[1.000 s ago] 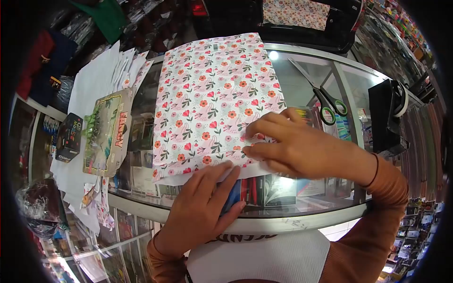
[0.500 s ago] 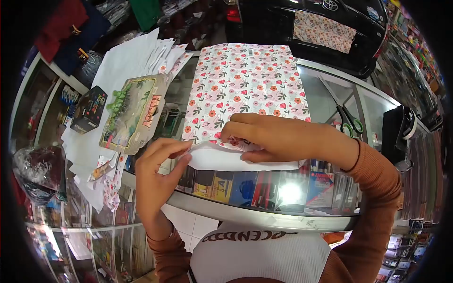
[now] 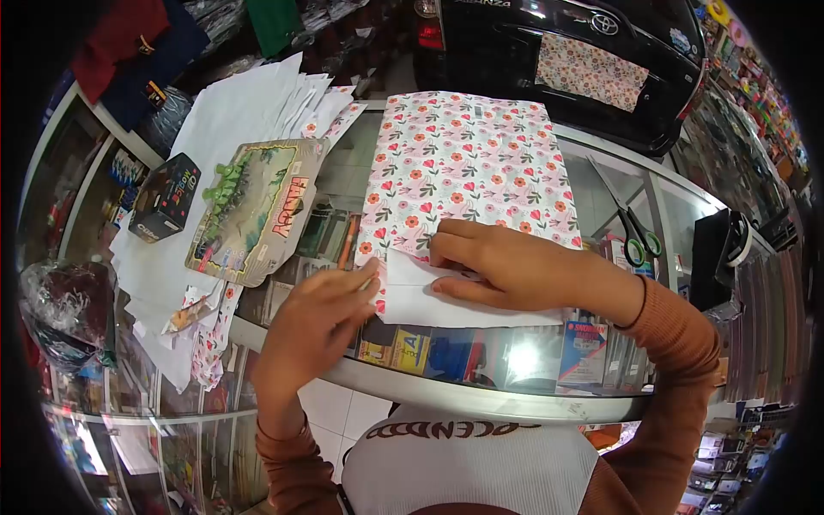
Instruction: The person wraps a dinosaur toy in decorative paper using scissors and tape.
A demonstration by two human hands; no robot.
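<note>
Folded floral wrapping paper (image 3: 468, 163), white with red, pink and orange flowers, lies flat on the glass counter. Its near end is parted and shows the white inner side (image 3: 463, 309). My left hand (image 3: 313, 322) has its thumb and fingertips closed on the near left corner, where a narrow printed strip folds up. With curled fingers, my right hand (image 3: 524, 270) grips the printed layer's near edge, its thumb lying against the white side. Part of that edge is hidden under the right fingers.
Scissors (image 3: 635, 232) with black and green handles lie right of the paper, before a black tape dispenser (image 3: 717, 257). At left, a carded toy pack (image 3: 257, 210) and a dark box (image 3: 167, 197) rest on stacked paper sheets (image 3: 245, 103). A black car (image 3: 506, 60) stands behind the counter.
The near left corner has spread outward, showing a printed side strip and more white. My left hand has shifted right and closer to the paper. My right hand keeps its hold.
</note>
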